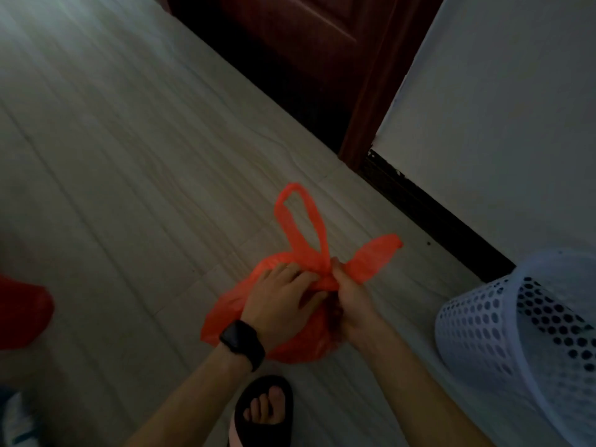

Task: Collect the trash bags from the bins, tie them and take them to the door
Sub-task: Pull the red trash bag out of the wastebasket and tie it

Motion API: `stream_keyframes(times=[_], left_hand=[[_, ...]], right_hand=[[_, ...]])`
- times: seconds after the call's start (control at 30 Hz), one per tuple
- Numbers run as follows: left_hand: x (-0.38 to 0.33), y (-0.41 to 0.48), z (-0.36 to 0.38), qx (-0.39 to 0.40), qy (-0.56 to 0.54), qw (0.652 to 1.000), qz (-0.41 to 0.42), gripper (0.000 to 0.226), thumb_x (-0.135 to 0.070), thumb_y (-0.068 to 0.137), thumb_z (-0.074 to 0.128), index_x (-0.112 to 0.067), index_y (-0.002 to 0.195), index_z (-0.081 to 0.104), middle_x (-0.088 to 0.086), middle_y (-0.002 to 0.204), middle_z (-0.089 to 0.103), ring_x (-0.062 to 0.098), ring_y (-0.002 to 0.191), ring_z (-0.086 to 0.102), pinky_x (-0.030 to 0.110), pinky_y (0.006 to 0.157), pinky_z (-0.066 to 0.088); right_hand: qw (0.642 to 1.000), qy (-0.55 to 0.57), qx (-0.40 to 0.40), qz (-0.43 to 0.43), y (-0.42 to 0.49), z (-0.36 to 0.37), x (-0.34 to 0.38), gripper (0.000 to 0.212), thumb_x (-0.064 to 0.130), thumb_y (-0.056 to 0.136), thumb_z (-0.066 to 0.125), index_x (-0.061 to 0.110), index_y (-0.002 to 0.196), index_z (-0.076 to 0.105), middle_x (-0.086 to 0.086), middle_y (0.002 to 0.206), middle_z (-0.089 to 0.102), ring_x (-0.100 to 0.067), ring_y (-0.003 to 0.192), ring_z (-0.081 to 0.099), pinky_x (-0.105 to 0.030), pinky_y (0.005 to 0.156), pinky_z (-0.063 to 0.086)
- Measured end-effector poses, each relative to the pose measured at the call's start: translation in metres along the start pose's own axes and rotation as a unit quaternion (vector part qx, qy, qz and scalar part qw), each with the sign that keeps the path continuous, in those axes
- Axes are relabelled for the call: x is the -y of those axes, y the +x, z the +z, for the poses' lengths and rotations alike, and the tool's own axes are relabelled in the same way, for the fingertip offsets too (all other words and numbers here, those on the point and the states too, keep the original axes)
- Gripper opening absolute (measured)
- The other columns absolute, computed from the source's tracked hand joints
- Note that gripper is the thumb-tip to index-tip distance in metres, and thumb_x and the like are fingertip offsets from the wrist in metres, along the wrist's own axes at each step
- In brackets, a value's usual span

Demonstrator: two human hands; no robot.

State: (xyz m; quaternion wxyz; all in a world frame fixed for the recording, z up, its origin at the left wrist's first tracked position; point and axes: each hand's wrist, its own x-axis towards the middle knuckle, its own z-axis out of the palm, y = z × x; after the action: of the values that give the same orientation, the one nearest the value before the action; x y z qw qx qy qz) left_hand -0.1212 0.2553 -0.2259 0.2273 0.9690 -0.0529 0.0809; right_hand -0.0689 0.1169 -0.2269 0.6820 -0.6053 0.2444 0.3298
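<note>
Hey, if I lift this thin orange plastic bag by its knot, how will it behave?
The thin orange plastic bag looks floppy: its handle loops flop loosely, so it would likely sag. It seems light, with a small bulge. Both the left hand and the right hand pinch the knot, so it probably holds.

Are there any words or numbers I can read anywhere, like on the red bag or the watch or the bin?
No text can be read anywhere.
Orange-red bag: plain plastic, no print shows.
Black watch: its screen is dark and blank.
White mesh bin: only holes, no label.
Dark door: no sign.
Black sandal: no brand shows.
</note>
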Motion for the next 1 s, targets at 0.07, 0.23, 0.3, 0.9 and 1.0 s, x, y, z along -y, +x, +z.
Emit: stream_keyframes(times=[0.07, 0.23, 0.3, 0.9, 1.0], left_hand=[[0.008, -0.003, -0.001, 0.027, -0.138, 0.988, -0.068, 0.035, -0.051, 0.090, 0.053, -0.025, 0.105, 0.072, -0.006, 0.103, 0.071, 0.016, 0.098, 0.063, 0.037, 0.087, 0.049], [0.030, 0.017, -0.014, 0.170, -0.383, 0.894, -0.160, 0.018, -0.030, 0.090, 0.066, -0.016, 0.097, 0.075, -0.014, 0.088, 0.075, -0.001, 0.085, 0.067, 0.023, 0.083, 0.052], [0.031, 0.029, -0.022, 0.236, -0.436, 0.847, -0.192, 0.030, -0.031, 0.083, 0.068, -0.005, 0.099, 0.071, -0.017, 0.083, 0.071, -0.002, 0.083, 0.062, 0.021, 0.083, 0.050], [0.030, 0.045, -0.006, 0.312, -0.562, 0.688, -0.336, 0.015, -0.032, 0.082, 0.064, -0.020, 0.074, 0.066, -0.003, 0.066, 0.060, 0.011, 0.060, 0.054, 0.024, 0.062, 0.043], [0.032, 0.033, 0.005, 0.242, -0.554, 0.717, -0.349, 0.008, -0.029, 0.091, 0.064, -0.021, 0.089, 0.066, -0.005, 0.078, 0.067, 0.012, 0.074, 0.062, 0.026, 0.074, 0.049]], right_hand=[[0.995, 0.081, 0.052, 0.039, -0.005, -0.002, 0.007, 0.027, 0.044, 0.085, 0.067, 0.017, 0.087, 0.069, 0.004, 0.060, 0.067, -0.004, 0.041, 0.055, -0.017, 0.041, 0.043], [0.974, 0.099, 0.183, 0.085, -0.006, -0.020, 0.004, 0.042, 0.036, 0.053, 0.093, 0.018, 0.084, 0.071, 0.002, 0.067, 0.061, -0.007, 0.048, 0.041, -0.022, 0.053, 0.034], [0.972, 0.089, 0.195, 0.100, -0.005, -0.027, 0.003, 0.044, 0.030, 0.047, 0.096, 0.015, 0.081, 0.073, -0.002, 0.073, 0.062, -0.008, 0.052, 0.045, -0.023, 0.057, 0.039], [0.888, -0.373, -0.093, -0.254, -0.009, -0.024, 0.007, 0.016, 0.031, 0.081, 0.077, 0.023, 0.076, 0.065, 0.008, 0.075, 0.070, -0.013, 0.073, 0.069, -0.035, 0.069, 0.055], [0.869, -0.356, -0.159, -0.305, 0.006, -0.018, -0.004, 0.032, 0.048, 0.079, 0.069, 0.019, 0.076, 0.055, 0.008, 0.073, 0.062, -0.011, 0.067, 0.062, -0.039, 0.065, 0.052]])
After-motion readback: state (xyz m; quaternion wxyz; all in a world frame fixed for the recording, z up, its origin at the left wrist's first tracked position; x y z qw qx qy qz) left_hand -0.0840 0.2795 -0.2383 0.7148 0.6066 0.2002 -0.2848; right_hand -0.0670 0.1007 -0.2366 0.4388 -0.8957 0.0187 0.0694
